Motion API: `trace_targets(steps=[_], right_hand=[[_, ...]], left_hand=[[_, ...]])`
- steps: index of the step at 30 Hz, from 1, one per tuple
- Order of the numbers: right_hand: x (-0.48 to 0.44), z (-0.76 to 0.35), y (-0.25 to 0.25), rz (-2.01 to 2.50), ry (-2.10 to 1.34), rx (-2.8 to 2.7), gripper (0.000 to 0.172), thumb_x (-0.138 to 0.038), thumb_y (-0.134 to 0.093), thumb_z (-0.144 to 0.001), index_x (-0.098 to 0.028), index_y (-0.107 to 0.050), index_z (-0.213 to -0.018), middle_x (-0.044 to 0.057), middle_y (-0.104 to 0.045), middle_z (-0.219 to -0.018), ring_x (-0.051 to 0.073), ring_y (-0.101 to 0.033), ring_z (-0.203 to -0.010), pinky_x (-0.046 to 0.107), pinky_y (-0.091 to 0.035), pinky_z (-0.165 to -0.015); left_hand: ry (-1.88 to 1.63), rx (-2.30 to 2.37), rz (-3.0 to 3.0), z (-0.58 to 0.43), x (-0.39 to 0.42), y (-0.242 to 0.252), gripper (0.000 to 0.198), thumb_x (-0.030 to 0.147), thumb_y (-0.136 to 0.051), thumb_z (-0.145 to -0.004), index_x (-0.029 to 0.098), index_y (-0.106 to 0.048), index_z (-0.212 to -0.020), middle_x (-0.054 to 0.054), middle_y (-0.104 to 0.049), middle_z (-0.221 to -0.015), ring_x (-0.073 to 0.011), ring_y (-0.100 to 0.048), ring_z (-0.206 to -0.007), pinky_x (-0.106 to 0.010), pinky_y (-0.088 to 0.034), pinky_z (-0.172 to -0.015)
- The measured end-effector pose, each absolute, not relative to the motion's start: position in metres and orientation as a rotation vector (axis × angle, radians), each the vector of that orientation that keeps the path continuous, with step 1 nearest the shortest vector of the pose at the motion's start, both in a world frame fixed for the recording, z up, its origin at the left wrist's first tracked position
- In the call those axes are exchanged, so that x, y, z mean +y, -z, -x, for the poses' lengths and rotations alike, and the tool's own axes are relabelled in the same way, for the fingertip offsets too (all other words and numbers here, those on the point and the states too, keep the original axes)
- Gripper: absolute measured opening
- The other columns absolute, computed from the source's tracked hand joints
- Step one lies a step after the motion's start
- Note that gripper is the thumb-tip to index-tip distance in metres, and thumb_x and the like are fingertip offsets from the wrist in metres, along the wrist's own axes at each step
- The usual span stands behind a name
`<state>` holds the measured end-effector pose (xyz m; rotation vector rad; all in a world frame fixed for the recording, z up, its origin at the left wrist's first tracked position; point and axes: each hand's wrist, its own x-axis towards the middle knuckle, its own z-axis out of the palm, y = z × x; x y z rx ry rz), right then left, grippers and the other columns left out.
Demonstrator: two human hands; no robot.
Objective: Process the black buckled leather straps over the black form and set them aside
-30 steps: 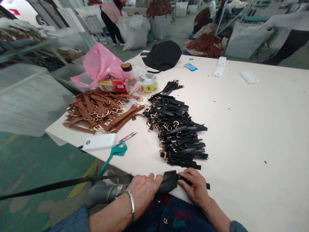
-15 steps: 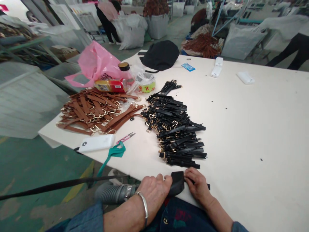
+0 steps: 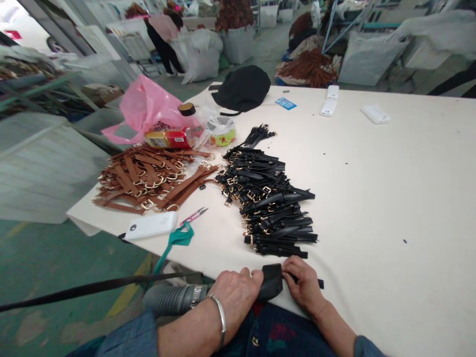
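At the table's front edge, my left hand (image 3: 236, 292), wearing a silver bangle, is closed with its thumb against a smooth black block-like piece (image 3: 272, 281). What its fingers hold underneath is hidden. My right hand (image 3: 303, 282) pinches a short black strap (image 3: 321, 284) just right of that piece; one strap end sticks out past the hand. Beyond both hands lies a heap of black straps with gold buckles (image 3: 277, 218). A grey ribbed hose (image 3: 173, 297) with a metal clamp runs under my left wrist. From the left, a long black band (image 3: 100, 285) stretches toward that hand.
Brown buckled straps (image 3: 137, 178) are piled at the table's left. Near them are a white power bank (image 3: 151, 226), pink thread snips (image 3: 194, 215), a teal ribbon (image 3: 181, 235) and a pink bag (image 3: 148, 106). A black cap-like item (image 3: 243, 88) lies farther back. A person (image 3: 165, 37) stands behind.
The camera view has shifted slightly. Both hands keep nearly the same position and grip, and the strap heaps stay put.
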<state>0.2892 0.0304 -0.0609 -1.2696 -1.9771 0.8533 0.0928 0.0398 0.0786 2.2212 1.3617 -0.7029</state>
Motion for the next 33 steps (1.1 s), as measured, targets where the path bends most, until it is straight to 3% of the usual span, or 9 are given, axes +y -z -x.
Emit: trace_targets(steps=[4,11,15,21,33], right_hand=[[0.031,-0.288,0.061,1.251,-0.839,-1.974,0.016,-0.018,-0.048,-0.081,-0.02,-0.064,-0.08,0.004,-0.057,-0.075,0.016,-0.055,-0.071,0.027,-0.046,-0.064],[0.03,-0.288,0.06,1.244,-0.878,-1.953,0.017,-0.019,-0.049,-0.082,-0.021,-0.065,-0.086,0.005,-0.059,-0.076,0.016,-0.055,-0.072,0.028,-0.046,-0.065],[0.03,-0.287,0.058,1.257,-0.896,-1.927,0.017,-0.019,-0.048,-0.082,-0.021,-0.064,-0.085,0.005,-0.058,-0.076,0.016,-0.055,-0.072,0.028,-0.046,-0.065],[0.029,-0.286,0.059,1.244,-0.834,-1.975,0.016,-0.018,-0.047,-0.081,-0.019,-0.063,-0.079,0.005,-0.058,-0.076,0.017,-0.055,-0.072,0.029,-0.047,-0.064],[0.03,-0.286,0.058,1.249,-0.885,-1.961,0.016,-0.019,-0.048,-0.081,-0.02,-0.064,-0.085,0.005,-0.059,-0.077,0.017,-0.056,-0.073,0.03,-0.048,-0.066]], left_hand=[[0.729,1.323,-2.161,-0.081,0.047,-0.089,0.036,0.014,-0.044,-0.07,0.022,-0.043,-0.105,-0.007,-0.06,-0.087,-0.0284,-0.062,-0.074,-0.044,-0.048,-0.062],[0.768,1.337,-2.267,-0.075,0.045,-0.08,0.035,0.008,-0.049,-0.064,0.019,-0.046,-0.097,-0.007,-0.059,-0.08,-0.028,-0.062,-0.068,-0.043,-0.049,-0.058],[0.752,1.354,-2.25,-0.075,0.044,-0.076,0.037,0.013,-0.052,-0.064,0.02,-0.045,-0.099,-0.007,-0.058,-0.082,-0.0274,-0.061,-0.069,-0.042,-0.049,-0.059],[0.611,1.323,-2.151,-0.071,0.048,-0.089,0.029,0.022,-0.043,-0.074,0.024,-0.043,-0.103,-0.006,-0.059,-0.09,-0.0238,-0.06,-0.079,-0.038,-0.047,-0.068],[0.707,1.408,-2.072,-0.039,0.039,-0.096,0.034,0.019,-0.043,-0.073,0.025,-0.043,-0.107,-0.005,-0.057,-0.094,-0.0228,-0.059,-0.083,-0.036,-0.046,-0.07]])
